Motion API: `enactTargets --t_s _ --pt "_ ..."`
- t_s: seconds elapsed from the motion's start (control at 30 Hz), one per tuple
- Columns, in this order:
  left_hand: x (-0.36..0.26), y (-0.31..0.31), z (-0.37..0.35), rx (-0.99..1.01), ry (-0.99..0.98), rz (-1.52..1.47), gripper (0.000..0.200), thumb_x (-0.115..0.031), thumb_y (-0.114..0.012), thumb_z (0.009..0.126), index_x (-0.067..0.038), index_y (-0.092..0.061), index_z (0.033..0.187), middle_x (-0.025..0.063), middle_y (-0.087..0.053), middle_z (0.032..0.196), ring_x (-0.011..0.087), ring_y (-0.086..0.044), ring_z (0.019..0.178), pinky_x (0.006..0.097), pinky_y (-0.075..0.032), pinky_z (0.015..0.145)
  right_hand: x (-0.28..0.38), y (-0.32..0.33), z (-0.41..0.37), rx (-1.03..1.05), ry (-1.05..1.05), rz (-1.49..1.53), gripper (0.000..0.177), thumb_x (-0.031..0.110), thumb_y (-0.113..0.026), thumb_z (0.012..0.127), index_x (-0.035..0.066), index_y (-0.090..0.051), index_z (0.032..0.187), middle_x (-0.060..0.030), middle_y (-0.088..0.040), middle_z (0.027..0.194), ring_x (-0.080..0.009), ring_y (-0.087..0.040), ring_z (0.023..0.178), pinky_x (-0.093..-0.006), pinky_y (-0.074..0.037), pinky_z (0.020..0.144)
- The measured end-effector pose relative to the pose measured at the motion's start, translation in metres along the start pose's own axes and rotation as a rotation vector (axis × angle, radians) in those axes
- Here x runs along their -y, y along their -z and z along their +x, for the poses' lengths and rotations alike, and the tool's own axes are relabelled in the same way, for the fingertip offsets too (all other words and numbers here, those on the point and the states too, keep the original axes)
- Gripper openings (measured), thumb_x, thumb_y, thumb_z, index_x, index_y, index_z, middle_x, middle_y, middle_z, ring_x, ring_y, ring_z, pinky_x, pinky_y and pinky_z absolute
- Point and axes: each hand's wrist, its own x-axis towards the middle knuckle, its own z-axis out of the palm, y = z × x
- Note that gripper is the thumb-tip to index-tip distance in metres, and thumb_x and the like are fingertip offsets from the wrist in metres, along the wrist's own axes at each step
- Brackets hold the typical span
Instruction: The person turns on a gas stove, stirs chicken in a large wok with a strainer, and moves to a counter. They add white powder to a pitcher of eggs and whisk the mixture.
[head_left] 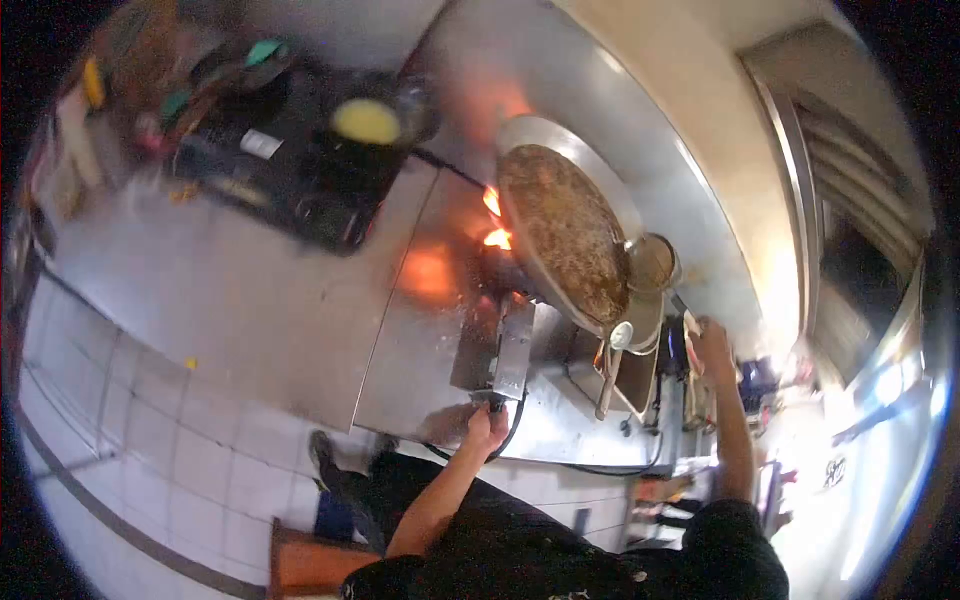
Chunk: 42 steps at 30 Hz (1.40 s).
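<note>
My left hand (487, 430) is closed around a small black knob (496, 402) at the front of a metal burner box (513, 350). Orange flames (497, 238) rise beside a large wide pan (590, 150), which is filled with bubbling brown liquid (560, 225). My right hand (712, 350) reaches to the far right end of the counter, by a pale item (690, 335). Its fingers are blurred, so its grip cannot be made out. Between my hands, a long-handled utensil (605, 385) and a round strainer or ladle (652, 262) rest at the pan's right side.
A steel counter (250, 310) runs along the tiled floor (190, 430). On the left stands a black stove (290, 190) with a pot of yellow contents (367, 121). A rectangular metal container (637, 380) sits right of the burner. An orange-brown box-like object (310, 562) lies below.
</note>
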Motion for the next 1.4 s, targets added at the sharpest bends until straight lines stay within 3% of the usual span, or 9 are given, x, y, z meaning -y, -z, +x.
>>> enactTargets --t_s 0.03,0.13,0.27,0.4,0.53,0.57,0.6,0.63,1.4 --pt "-0.019 -0.008 -0.014 -0.088 0.437 -0.679 0.051 -0.047 -0.04 0.095 0.0 -0.06 0.096 0.0035 -0.055 0.062 0.0146 -0.052 0.047 0.0235 -0.045 0.045 -0.012 -0.01 0.0 -0.002 0.046 -0.023 0.036 0.017 -0.064 0.078 0.001 -0.054 0.109 -0.0235 -0.063 0.091 -0.0426 -0.06 0.085 -0.0467 -0.049 0.076" --pt "-0.062 -0.003 -0.066 0.113 0.548 -0.403 0.063 -0.056 -0.044 0.091 0.001 -0.059 0.111 0.0007 -0.052 0.061 0.011 -0.046 0.047 0.0217 -0.04 0.042 0.016 0.008 0.012 0.117 -0.127 0.093 0.028 0.016 -0.061 0.078 0.001 -0.058 0.102 -0.0247 -0.062 0.086 -0.0435 -0.059 0.086 -0.0503 -0.048 0.074" --pt "-0.135 -0.003 -0.176 0.007 0.335 0.034 0.07 -0.057 -0.044 0.09 -0.002 -0.041 0.134 0.0058 -0.061 0.075 0.0105 -0.052 0.055 0.0203 -0.042 0.045 -0.016 -0.047 0.028 0.198 -0.024 0.213 0.03 0.017 -0.064 0.077 0.004 -0.062 0.103 -0.0245 -0.063 0.083 -0.0419 -0.061 0.08 -0.0481 -0.048 0.072" --pt "-0.175 0.111 -0.273 -0.163 0.033 -0.139 0.06 -0.051 -0.044 0.093 -0.006 -0.042 0.133 0.0089 -0.06 0.072 0.0184 -0.057 0.065 0.0282 -0.048 0.053 -0.02 -0.054 0.051 0.194 0.085 0.509 0.031 0.018 -0.065 0.075 0.003 -0.064 0.102 -0.0238 -0.063 0.08 -0.0395 -0.061 0.075 -0.0449 -0.049 0.069" --pt "-0.166 0.138 -0.37 -1.015 -0.435 -0.038 0.061 -0.054 -0.059 0.083 -0.004 -0.055 0.117 0.0121 -0.06 0.099 0.0168 -0.058 0.077 0.0237 -0.052 0.059 -0.036 -0.048 0.063 0.423 0.158 0.655 0.029 0.022 -0.068 0.074 0.002 -0.067 0.096 -0.0204 -0.065 0.08 -0.0325 -0.063 0.076 -0.0397 -0.049 0.069" --pt "-0.165 0.215 -0.399 -0.881 -0.463 -0.196 0.065 -0.057 -0.059 0.08 -0.005 -0.053 0.12 0.0138 -0.059 0.11 0.0205 -0.06 0.083 0.03 -0.054 0.066 -0.036 -0.05 0.065 0.438 0.217 0.774 0.027 0.022 -0.069 0.073 0.004 -0.069 0.093 -0.0195 -0.064 0.079 -0.0323 -0.063 0.076 -0.0398 -0.049 0.07" --pt "-0.138 0.115 -0.411 -1.015 -0.453 0.409 0.067 -0.061 -0.051 0.083 -0.006 -0.054 0.12 0.0133 -0.059 0.118 0.0338 -0.056 0.104 0.0437 -0.04 0.098 -0.035 -0.057 0.067 0.431 0.224 0.787 0.027 0.022 -0.069 0.073 0.004 -0.069 0.093 -0.0195 -0.064 0.079 -0.0323 -0.063 0.076 -0.0398 -0.049 0.07" --pt "-0.13 0.16 -0.422 -1.025 -0.294 0.57 0.056 -0.056 -0.047 0.088 -0.011 -0.055 0.121 0.0107 -0.059 0.121 0.0293 -0.049 0.118 0.0435 -0.03 0.109 -0.033 -0.064 0.067 0.413 0.227 0.826 0.029 0.023 -0.069 0.074 0.003 -0.068 0.095 -0.0181 -0.066 0.08 -0.0288 -0.063 0.075 -0.0381 -0.049 0.069" --pt "-0.071 0.253 -0.322 -0.787 0.163 1.042 0.063 -0.056 -0.05 0.086 -0.005 -0.052 0.123 0.0124 -0.061 0.113 0.027 -0.056 0.105 0.0416 -0.04 0.093 0.028 -0.086 0.129 0.441 0.234 1.019 0.033 0.024 -0.069 0.082 0.001 -0.065 0.105 -0.0058 -0.055 0.056 -0.0088 -0.054 0.051 -0.0282 -0.042 0.047"
